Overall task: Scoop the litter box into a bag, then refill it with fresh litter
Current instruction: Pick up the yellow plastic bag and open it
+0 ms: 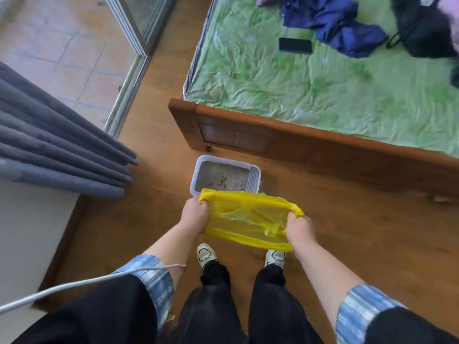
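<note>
A yellow plastic bag (248, 218) is stretched wide between my two hands, above the wooden floor and in front of my feet. My left hand (195, 212) grips its left edge and my right hand (299, 229) grips its right edge. Just beyond the bag, a white litter box (257, 171) with grey litter sits on the floor at the foot of the bed; the bag hides its near rim. A white slotted scoop (252, 180) rests inside the box at its right end.
A wooden bed frame (298, 142) with a green sheet fills the upper right, with dark blue clothes, a black bag and a phone on it. Grey curtains (62, 150) hang at left by a sliding glass door. A white cable crosses my left sleeve.
</note>
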A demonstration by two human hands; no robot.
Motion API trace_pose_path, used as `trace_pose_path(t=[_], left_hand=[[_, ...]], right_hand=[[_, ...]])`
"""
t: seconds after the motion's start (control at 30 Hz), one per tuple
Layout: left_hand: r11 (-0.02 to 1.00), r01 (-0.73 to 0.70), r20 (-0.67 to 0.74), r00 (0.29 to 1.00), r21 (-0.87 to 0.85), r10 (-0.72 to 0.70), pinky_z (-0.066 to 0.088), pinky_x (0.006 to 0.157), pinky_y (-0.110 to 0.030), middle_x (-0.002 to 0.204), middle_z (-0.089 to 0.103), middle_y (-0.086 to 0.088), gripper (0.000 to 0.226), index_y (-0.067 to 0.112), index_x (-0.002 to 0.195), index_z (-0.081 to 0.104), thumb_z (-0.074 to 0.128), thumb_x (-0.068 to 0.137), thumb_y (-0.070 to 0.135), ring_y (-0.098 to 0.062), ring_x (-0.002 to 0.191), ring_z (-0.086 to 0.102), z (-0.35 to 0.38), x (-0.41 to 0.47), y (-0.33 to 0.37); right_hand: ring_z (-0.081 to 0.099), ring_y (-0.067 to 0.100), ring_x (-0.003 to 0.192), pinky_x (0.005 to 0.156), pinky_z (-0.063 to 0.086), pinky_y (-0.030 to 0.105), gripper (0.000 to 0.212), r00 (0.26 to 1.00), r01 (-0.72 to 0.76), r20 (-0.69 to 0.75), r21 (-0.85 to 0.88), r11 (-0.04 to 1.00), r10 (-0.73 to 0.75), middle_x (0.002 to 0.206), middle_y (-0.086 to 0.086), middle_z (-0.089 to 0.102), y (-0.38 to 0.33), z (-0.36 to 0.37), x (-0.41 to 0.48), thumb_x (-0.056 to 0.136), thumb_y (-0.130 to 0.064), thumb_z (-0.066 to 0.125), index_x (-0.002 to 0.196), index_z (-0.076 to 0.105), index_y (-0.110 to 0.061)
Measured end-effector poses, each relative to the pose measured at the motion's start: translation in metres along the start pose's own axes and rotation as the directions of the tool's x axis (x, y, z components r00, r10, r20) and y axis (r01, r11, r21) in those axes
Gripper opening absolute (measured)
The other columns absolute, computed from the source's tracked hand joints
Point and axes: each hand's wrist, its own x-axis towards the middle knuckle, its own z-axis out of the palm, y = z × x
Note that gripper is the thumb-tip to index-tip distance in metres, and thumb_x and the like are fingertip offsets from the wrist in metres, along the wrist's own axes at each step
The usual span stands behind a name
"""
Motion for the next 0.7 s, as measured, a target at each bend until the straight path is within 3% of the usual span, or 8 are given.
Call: trace_pose_path(t=[0.1, 0.17, 0.27, 0.43, 0.6, 0.7], left_hand=[[0.997, -0.054, 0.032, 0.998, 0.050, 0.053, 0.039, 0.069, -0.034, 0.096, 0.065, -0.023, 0.028, -0.006, 0.097, 0.064, 0.039, 0.098, 0.006, -0.029, 0.082, 0.051, 0.061, 0.041, -0.002], [0.995, -0.036, 0.069, 0.997, 0.088, 0.030, 0.035, 0.060, -0.033, 0.074, 0.056, -0.011, 0.024, 0.000, 0.081, 0.057, 0.039, 0.096, 0.003, -0.027, 0.076, 0.048, 0.106, 0.068, -0.002], [0.992, -0.027, 0.104, 0.994, 0.124, 0.014, 0.027, 0.050, -0.030, 0.060, 0.043, -0.002, 0.034, 0.010, 0.063, 0.045, 0.039, 0.095, 0.003, -0.021, 0.059, 0.038, 0.172, 0.113, -0.014], [0.990, -0.029, 0.142, 0.990, 0.136, 0.009, 0.024, 0.051, -0.032, 0.056, 0.037, -0.002, 0.040, 0.012, 0.057, 0.036, 0.039, 0.096, 0.003, -0.017, 0.052, 0.029, 0.285, 0.190, -0.038], [0.991, -0.024, 0.215, 0.977, 0.135, -0.006, 0.023, 0.049, -0.029, 0.057, 0.037, -0.001, 0.035, 0.013, 0.060, 0.040, 0.038, 0.094, 0.001, -0.017, 0.051, 0.031, 0.400, 0.277, -0.077], [0.996, 0.016, 0.183, 0.983, 0.093, -0.033, 0.023, 0.048, -0.027, 0.059, 0.035, -0.002, 0.033, 0.013, 0.063, 0.038, 0.036, 0.095, 0.003, -0.018, 0.052, 0.032, 0.456, 0.326, -0.087]], right_hand=[[0.059, 0.037, 0.078, 0.070, 0.044, 0.038, 0.046, 0.998, -0.028, -0.063, -0.027, 0.999, 0.026, 0.075, 0.016, 0.058, 0.025, 0.003, 0.060, 0.102, -0.029, 0.042, 0.062, 0.049, -0.010], [0.060, 0.039, 0.080, 0.071, 0.045, 0.039, 0.046, 0.995, -0.072, -0.068, -0.038, 0.997, 0.069, 0.077, 0.018, 0.058, 0.051, 0.009, 0.111, 0.102, -0.030, 0.042, 0.061, 0.049, -0.010], [0.059, 0.039, 0.081, 0.071, 0.045, 0.040, 0.047, 0.991, -0.120, -0.065, -0.042, 0.992, 0.117, 0.077, 0.019, 0.058, 0.091, 0.021, 0.179, 0.102, -0.031, 0.042, 0.062, 0.049, -0.008], [0.057, 0.038, 0.080, 0.070, 0.042, 0.039, 0.049, 0.978, -0.192, -0.092, -0.028, 0.981, 0.189, 0.082, 0.022, 0.059, 0.154, 0.043, 0.294, 0.102, -0.034, 0.041, 0.065, 0.051, -0.003], [0.058, 0.047, 0.105, 0.081, 0.042, 0.040, 0.051, 0.962, -0.220, -0.174, -0.046, 0.974, 0.210, 0.112, 0.034, 0.062, 0.210, 0.071, 0.414, 0.103, -0.034, 0.039, 0.103, 0.063, 0.011], [0.058, 0.045, 0.107, 0.078, 0.040, 0.037, 0.053, 0.964, -0.220, -0.173, -0.084, 0.972, 0.203, 0.115, 0.031, 0.062, 0.239, 0.094, 0.478, 0.104, -0.035, 0.036, 0.110, 0.063, 0.010]])
